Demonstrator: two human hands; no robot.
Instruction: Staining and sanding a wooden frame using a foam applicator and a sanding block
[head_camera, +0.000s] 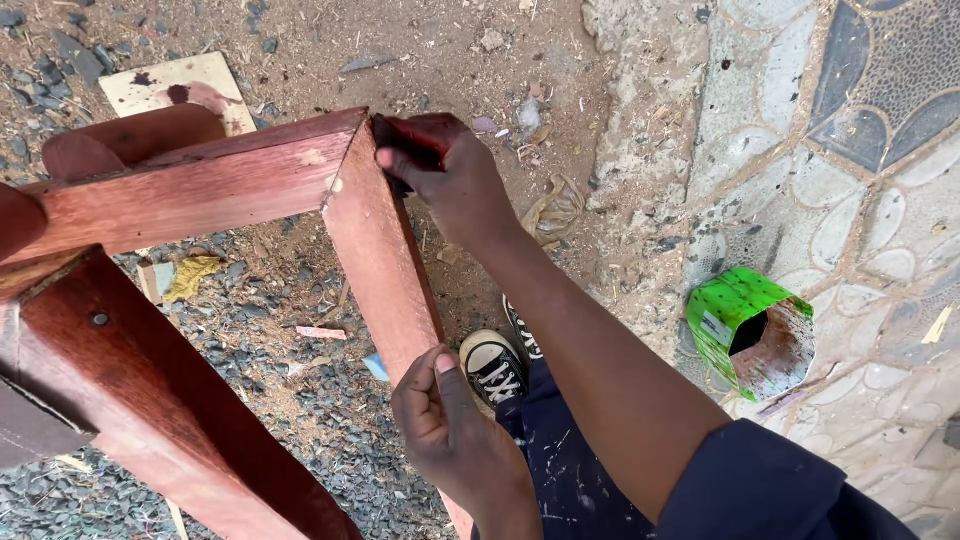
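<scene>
The right hand (440, 175) is pressing a small dark red-stained pad (405, 140), pinched between thumb and fingers, against the top corner of the reddish wooden frame (200, 185), where two rails are meeting. The nearer rail (385, 270) is running lengthwise from that corner down towards the person. The left hand (450, 425) is closing snugly around its lower end, above a black-and-white sneaker (495, 370) on gravel.
</scene>
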